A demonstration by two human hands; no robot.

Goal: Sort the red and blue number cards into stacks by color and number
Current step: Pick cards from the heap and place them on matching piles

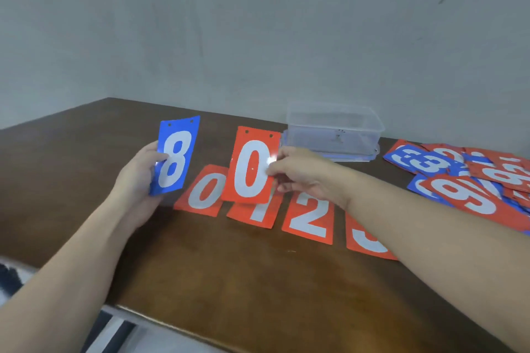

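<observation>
My left hand (137, 178) holds a blue card with a white 8 (175, 156) upright above the table. My right hand (301, 173) pinches a red 0 card (251, 166) by its right edge, upright, just above a row of red cards lying flat. That row reads, left to right, red 0 (202, 190), red 1 (258, 213), red 2 (308, 218) and red 3 (365, 241); my right forearm covers part of the 3. A loose heap of mixed red and blue cards (470, 178) lies at the far right.
A clear plastic box (334, 129) stands on its lid at the back of the brown wooden table (229, 281), against the grey wall. The table's near edge runs diagonally at the lower left, with floor below it.
</observation>
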